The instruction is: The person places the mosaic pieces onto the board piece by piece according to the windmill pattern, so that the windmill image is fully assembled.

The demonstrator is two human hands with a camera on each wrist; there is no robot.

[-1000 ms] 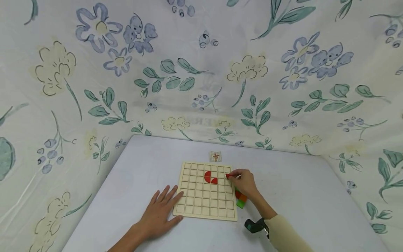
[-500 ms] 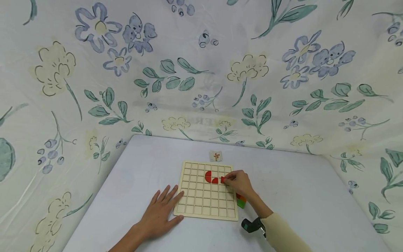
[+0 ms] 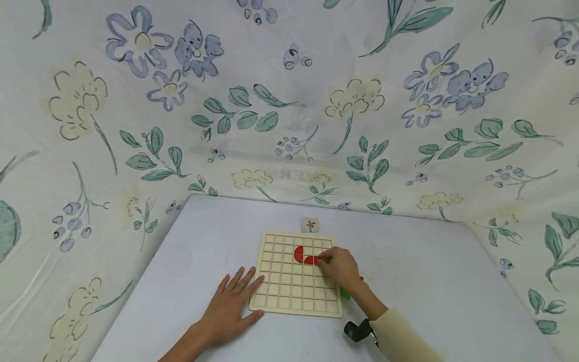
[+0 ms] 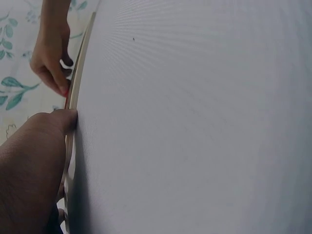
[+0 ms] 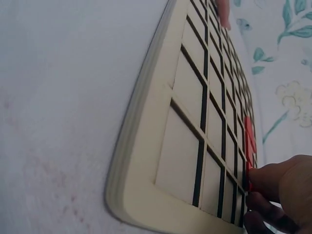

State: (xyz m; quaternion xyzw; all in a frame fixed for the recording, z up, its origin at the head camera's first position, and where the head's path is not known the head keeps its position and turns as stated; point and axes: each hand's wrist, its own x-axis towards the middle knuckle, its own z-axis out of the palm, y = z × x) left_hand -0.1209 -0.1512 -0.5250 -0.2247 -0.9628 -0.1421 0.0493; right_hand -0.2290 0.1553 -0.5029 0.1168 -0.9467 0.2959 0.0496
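A pale wooden grid board [image 3: 296, 290] lies on the table. Red curved pieces [image 3: 299, 254] sit in cells of its upper middle, with another red piece [image 3: 309, 260] just below right. Beside that, my right hand [image 3: 342, 267] pinches a small red tile [image 3: 316, 260] between thumb and fingertips at a cell; the fingers partly cover it. In the right wrist view, the thumb and fingers [image 5: 273, 183] meet the red tile near the far side of the grid. My left hand [image 3: 228, 306] rests with spread fingers on the table and the board's left edge.
Behind the board lies a small card [image 3: 309, 224] with a gridded picture. Green [image 3: 346, 294] and red pieces show beside the board's right edge, partly hidden under the right hand. A floral curtain [image 3: 289, 110] hangs behind the white table [image 3: 407, 271].
My right hand has moved left and slightly down from the board's right edge, bringing the red tile next to the other red pieces. The left hand stays where it was.
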